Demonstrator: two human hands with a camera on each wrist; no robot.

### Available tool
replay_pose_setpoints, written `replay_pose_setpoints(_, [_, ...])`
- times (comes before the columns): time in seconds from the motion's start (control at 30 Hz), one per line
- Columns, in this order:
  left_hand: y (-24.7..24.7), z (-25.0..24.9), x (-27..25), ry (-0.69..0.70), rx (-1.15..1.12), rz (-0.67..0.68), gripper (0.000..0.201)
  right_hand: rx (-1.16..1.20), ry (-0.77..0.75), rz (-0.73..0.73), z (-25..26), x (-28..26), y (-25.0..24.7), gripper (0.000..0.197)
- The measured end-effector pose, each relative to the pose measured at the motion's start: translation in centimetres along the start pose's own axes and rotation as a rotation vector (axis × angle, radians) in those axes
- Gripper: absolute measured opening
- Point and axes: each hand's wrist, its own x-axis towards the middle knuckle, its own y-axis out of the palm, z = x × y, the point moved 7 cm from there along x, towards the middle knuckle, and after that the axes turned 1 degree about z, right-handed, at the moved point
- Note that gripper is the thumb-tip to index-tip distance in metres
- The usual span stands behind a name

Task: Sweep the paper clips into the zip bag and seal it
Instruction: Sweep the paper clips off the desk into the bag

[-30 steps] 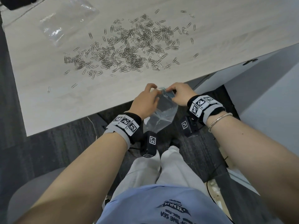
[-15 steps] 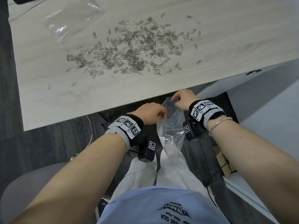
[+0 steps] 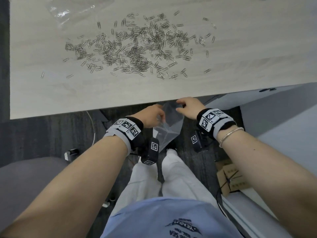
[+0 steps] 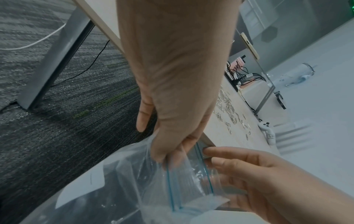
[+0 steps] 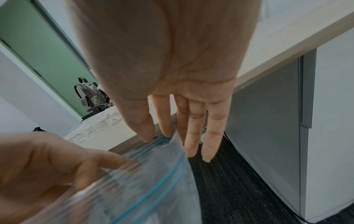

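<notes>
I have brought the bag (image 3: 169, 125) back up to the table (image 3: 51, 93) edge, its mouth now pulled apart. My left hand (image 3: 151, 117) and right hand (image 3: 189, 108) each pinch a lip, ready for sweeping; the clips (image 3: 137, 47) lie scattered well apart on top.

Pale wood-grain worktop (image 3: 51, 93). Paper clips (image 3: 137, 47) scattered in wide loose patch across its middle, stray ones out toward left and right. Crumpled clear plastic sheet (image 3: 63, 12) lies at far left, just beyond clips.
</notes>
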Motion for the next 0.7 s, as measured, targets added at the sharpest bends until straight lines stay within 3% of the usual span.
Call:
replay_pose_setpoints(0.17, [0.1, 0.4, 0.7, -0.057, -0.047, -0.078, 0.019, 0.004, -0.03, -0.061, -1.0, -0.1, -2.3, 0.029])
replay_pose_setpoints(0.3, [0.4, 0.6, 0.8, -0.093, -0.09, -0.094, 0.026, 0.142, -0.03, -0.373, -2.4, -0.1, -6.2, 0.023])
replay_pose_setpoints(0.37, [0.5, 0.6, 0.9, -0.111, -0.102, -0.109, 0.026, 0.169, -0.031, -0.476, -3.5, 0.6, -7.7, 0.031])
replay_pose_setpoints(0.5, [0.6, 0.6, 0.9, -0.125, -0.101, -0.148, 0.024, 0.129, 0.03, -0.46, -5.6, 3.1, -8.8, 0.055])
replay_pose_setpoints(0.6, [0.5, 0.6, 1.0, -0.126, -0.088, -0.194, 0.018, 0.107, 0.083, -0.4, -6.5, 4.9, -8.4, 0.061])
replay_pose_setpoints(0.7, [0.3, 0.7, 0.9, -0.119, -0.076, -0.232, 0.015, 0.004, 0.035, -0.335, -5.0, 5.7, -6.9, 0.062])
